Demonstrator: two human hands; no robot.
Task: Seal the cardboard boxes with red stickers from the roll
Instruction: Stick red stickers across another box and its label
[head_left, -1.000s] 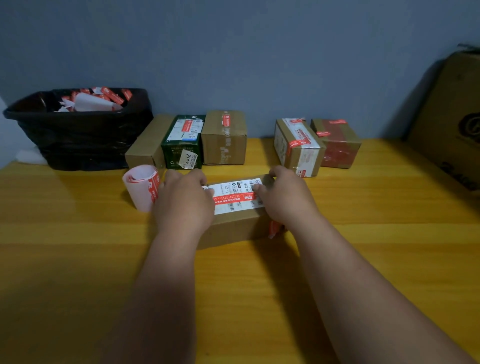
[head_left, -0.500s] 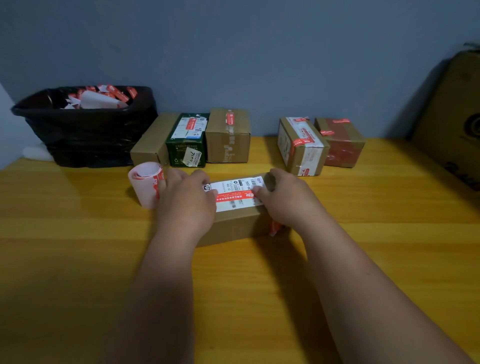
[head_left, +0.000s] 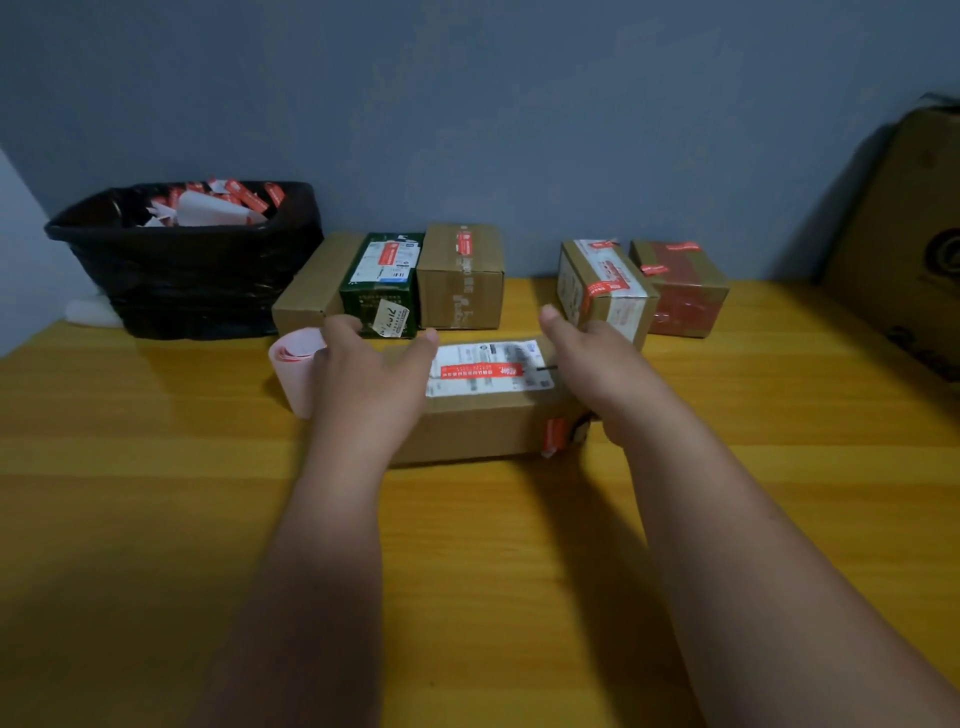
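A brown cardboard box (head_left: 483, 426) lies mid-table with a white shipping label and a red sticker (head_left: 480, 371) across its top. A second red sticker (head_left: 554, 435) folds over its right front corner. My left hand (head_left: 366, 376) hovers over the box's left end, fingers and thumb spread. Over the right end is my right hand (head_left: 597, 364), thumb raised; its fingers are hidden past the box's end. Neither hand visibly grips anything. The pink sticker roll (head_left: 293, 371) stands just left of my left hand.
A black bin (head_left: 197, 291) holding sticker backing scraps sits at the back left. Three boxes line the wall: brown (head_left: 317, 283), green (head_left: 382, 280), brown (head_left: 460, 278). Two stickered boxes (head_left: 602, 291) (head_left: 683, 288) stand at the back right. A large carton (head_left: 909, 234) leans far right.
Both hands came off the sticker on the box top and moved apart to the box's ends, fingers spreading. The sticker on the box's right corner is now uncovered.
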